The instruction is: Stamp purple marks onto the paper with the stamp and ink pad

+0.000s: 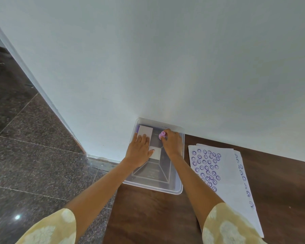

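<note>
- With both hands inside the clear plastic tray (pixel 179 190) on the dark wooden table (pixel 148 217), well apart from the paper: risk of the pink stamp drying or dripping on the way across to the sheet, leaving a faint or stray mark.
- If lifted crooked from the ink, likely an uneven purple face and a broken print.
- Crowded already with purple smiley marks, the white paper sheet (pixel 225 191) to the right of the tray: danger of overlapping an old mark unless aimed at the bare lower part.
- Loose on a stack of further sheets (pixel 243 175), so liable to slide under pressure with no hand pinning it.
- Left hand (pixel 139 150): fingers extended and flat, palm down, pressing on a white rectangular ink pad case (pixel 144 132) with a purple edge; nothing gripped, only held steady.
- Right hand (pixel 172 140): fingers curled and closed around the small pink plastic stamp (pixel 162 135), near the tray's far wall.
- Cannot tell whether the stamp face touches ink or bare tray floor.
- Yellow patterned sleeves (pixel 225 226) at the lower edge.
</note>
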